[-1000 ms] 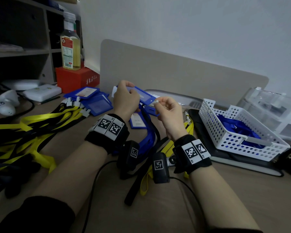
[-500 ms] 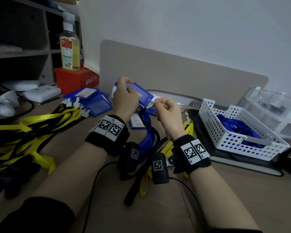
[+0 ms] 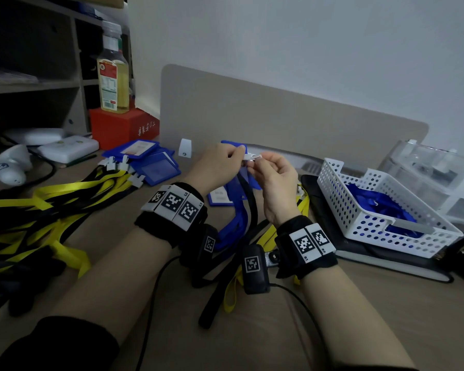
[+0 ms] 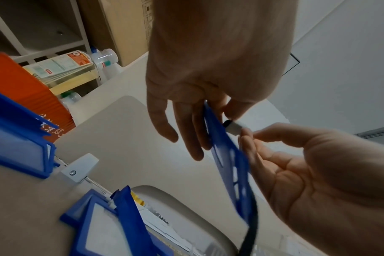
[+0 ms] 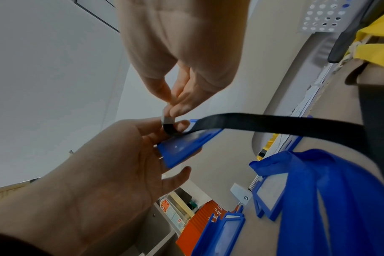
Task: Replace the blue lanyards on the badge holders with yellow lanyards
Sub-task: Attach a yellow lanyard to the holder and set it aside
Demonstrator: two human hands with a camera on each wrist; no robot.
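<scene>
Here the left hand (image 3: 220,163) holds a blue badge holder (image 4: 226,155) up above the desk's (image 3: 252,344) far edge, fingers pinched on its top, steadying it so the right hand (image 3: 272,180), fingertips clamped on the white clip (image 3: 251,157), can work the strap (image 5: 274,123) at its slot.

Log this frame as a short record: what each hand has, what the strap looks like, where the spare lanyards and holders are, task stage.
left hand: holds a blue badge holder by its top edge
right hand: pinches the white clip at the holder's top
strap: black strap runs from the clip down to the desk
yellow lanyards: piled on the desk, left
spare holders: stacked beyond the pile
basket: white basket at right, blue lanyards inside
stage: clip at the holder; fastened or not, cannot tell
</scene>
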